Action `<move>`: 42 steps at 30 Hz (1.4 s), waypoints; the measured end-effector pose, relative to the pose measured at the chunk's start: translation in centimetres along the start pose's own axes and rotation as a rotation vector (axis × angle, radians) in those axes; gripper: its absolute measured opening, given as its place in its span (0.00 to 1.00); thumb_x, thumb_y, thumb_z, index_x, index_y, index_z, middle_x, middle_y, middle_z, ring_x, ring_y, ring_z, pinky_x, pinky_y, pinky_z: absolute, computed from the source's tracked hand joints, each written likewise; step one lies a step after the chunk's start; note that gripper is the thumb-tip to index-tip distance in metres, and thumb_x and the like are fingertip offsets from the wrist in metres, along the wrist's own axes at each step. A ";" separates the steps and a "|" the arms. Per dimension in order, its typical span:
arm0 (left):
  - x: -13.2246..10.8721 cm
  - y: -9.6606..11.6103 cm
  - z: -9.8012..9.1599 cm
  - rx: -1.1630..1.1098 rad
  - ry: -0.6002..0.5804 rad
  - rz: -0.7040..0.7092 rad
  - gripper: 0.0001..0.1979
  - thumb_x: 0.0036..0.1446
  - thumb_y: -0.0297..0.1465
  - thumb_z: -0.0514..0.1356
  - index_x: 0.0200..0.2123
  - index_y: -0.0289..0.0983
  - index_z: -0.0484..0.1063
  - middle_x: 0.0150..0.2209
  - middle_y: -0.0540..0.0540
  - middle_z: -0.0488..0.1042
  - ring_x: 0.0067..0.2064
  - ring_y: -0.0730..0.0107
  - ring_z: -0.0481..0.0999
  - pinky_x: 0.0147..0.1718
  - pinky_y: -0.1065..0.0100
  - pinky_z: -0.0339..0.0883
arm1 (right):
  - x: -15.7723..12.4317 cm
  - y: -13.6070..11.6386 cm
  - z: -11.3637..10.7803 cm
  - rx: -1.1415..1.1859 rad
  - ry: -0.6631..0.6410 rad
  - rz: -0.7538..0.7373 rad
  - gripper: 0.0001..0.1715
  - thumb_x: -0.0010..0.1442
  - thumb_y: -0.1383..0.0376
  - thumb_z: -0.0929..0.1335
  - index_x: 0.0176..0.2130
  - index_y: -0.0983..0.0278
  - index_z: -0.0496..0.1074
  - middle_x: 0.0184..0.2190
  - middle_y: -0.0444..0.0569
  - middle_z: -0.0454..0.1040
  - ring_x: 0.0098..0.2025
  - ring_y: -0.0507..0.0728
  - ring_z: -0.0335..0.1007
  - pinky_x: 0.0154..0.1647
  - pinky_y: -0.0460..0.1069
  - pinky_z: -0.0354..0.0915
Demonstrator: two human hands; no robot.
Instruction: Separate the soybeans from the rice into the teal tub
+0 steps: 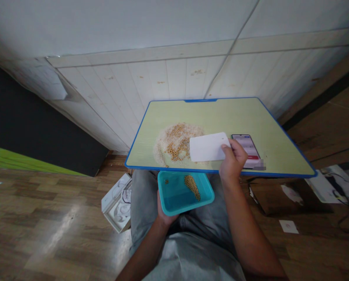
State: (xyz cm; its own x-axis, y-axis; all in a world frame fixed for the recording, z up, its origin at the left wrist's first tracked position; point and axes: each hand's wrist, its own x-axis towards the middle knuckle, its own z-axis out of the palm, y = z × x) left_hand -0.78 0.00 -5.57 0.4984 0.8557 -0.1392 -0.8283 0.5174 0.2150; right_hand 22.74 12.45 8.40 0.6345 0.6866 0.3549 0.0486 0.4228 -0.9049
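Note:
My right hand (233, 159) pinches a white rectangular card (207, 147) by its right end, thumb on top. The card's left edge reaches the pile of rice (162, 143) and yellowish-brown soybeans (178, 150) on the table (221, 113). Below the front edge, my left hand (164, 216) holds a turquoise plastic tub (168, 200) from beneath, at its lower left corner; most of its fingers are hidden. A streak of soybeans (193, 187) lies inside the tub, with a small cluster at the upper left.
A smartphone (246, 147) with its screen lit lies on the table, right behind my right hand. The table has a blue rim and stands near a white panelled wall (151, 80). An open white box (118, 203) is on the floor at left; a brown carton (285, 197) sits at right.

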 end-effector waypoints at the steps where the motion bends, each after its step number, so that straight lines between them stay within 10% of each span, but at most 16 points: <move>1: 0.0 0.0 0.1 0.000 0.001 -0.001 0.38 0.80 0.47 0.35 0.65 0.45 0.84 0.64 0.49 0.85 0.62 0.61 0.86 0.81 0.57 0.50 | 0.0 0.0 0.0 0.004 -0.003 0.003 0.08 0.51 0.59 0.74 0.32 0.60 0.81 0.29 0.42 0.75 0.34 0.58 0.70 0.35 0.50 0.65; 42: 0.0 0.2 0.1 0.053 0.200 -0.045 0.38 0.80 0.49 0.37 0.57 0.48 0.89 0.61 0.51 0.87 0.66 0.58 0.84 0.84 0.51 0.31 | 0.1 0.7 -0.4 0.003 -0.065 0.016 0.11 0.52 0.58 0.74 0.34 0.61 0.84 0.30 0.43 0.80 0.34 0.58 0.73 0.36 0.49 0.67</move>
State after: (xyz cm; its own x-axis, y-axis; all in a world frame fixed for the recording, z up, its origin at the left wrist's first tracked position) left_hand -0.88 0.10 -5.44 0.4696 0.8156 -0.3379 -0.7891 0.5594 0.2536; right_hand 23.13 12.57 7.70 0.5839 0.7302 0.3548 0.0367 0.4129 -0.9100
